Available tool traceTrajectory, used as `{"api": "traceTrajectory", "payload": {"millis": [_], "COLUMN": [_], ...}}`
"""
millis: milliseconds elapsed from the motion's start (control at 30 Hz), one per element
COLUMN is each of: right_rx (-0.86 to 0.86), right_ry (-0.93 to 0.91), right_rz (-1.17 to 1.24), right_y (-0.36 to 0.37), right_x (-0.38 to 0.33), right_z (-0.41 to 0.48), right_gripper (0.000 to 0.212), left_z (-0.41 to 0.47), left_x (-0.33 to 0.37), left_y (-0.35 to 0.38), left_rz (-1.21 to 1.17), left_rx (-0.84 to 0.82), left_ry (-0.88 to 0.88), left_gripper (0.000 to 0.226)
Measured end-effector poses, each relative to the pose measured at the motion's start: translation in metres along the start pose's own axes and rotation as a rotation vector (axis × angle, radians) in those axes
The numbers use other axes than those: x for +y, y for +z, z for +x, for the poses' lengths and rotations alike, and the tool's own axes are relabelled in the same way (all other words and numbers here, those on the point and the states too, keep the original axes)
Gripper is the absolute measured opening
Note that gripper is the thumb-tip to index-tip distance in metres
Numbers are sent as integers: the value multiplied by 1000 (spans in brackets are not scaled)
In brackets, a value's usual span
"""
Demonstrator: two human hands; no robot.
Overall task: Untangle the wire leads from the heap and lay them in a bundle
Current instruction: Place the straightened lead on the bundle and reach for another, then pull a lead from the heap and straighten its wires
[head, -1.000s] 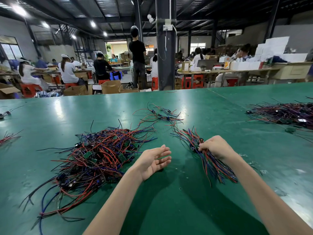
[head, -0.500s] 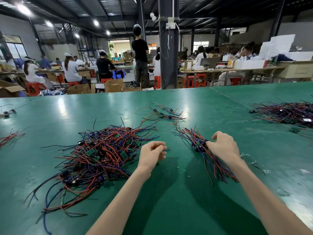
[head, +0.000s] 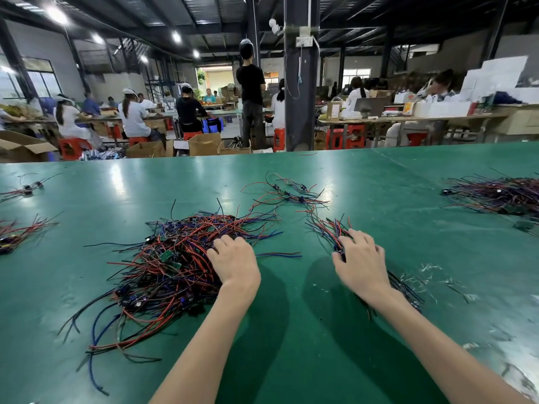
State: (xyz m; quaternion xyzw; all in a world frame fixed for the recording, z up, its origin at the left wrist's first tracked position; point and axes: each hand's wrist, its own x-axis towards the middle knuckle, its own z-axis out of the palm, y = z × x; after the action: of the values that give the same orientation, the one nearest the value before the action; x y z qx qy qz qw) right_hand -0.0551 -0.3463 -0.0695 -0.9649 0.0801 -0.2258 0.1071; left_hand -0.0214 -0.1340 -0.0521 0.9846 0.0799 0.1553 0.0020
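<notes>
A tangled heap of red, blue and black wire leads (head: 172,258) with small green boards lies left of centre on the green table (head: 291,330). My left hand (head: 233,262) is palm down at the heap's right edge, its fingers curled into the wires. To the right lies the straightened bundle of leads (head: 328,228), running diagonally towards me. My right hand (head: 361,263) lies flat on top of the bundle with its fingers spread. The bundle's middle is hidden under that hand, and its near end (head: 407,290) shows beside my wrist.
A few loose leads (head: 287,193) lie beyond the heap. Another pile of wires (head: 495,196) sits at the far right, and small bunches (head: 20,231) at the far left. White scraps (head: 431,272) dot the table right of the bundle. Other workers sit at benches behind.
My left hand turned palm down and moved left and forward onto the heap's edge. My right hand opened from a loose fist and now lies flat on the bundle.
</notes>
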Motion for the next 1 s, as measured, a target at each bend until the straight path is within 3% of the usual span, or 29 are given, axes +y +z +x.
{"api": "traceTrajectory", "payload": {"millis": [333, 500, 733, 867, 1000], "right_rx": [-118, -147, -175, -179, -161], "right_ry": [-186, -119, -36, -32, -38], "right_rz": [134, 122, 151, 168, 187], "right_y": [12, 11, 9, 9, 8], "right_x": [-33, -32, -30, -31, -32], "right_z": [-19, -18, -17, -18, -18], "right_gripper": [40, 38, 34, 34, 34], "left_z": [13, 11, 12, 10, 9], "left_x": [-18, -16, -19, -19, -18], "left_y": [-14, -18, -21, -25, -32], "left_rz": [39, -146, -55, -197, -383], "left_rx": [-115, -56, -217, -112, 191], "left_ry": [-102, -58, -50, -58, -43], "left_gripper": [43, 27, 41, 31, 29]}}
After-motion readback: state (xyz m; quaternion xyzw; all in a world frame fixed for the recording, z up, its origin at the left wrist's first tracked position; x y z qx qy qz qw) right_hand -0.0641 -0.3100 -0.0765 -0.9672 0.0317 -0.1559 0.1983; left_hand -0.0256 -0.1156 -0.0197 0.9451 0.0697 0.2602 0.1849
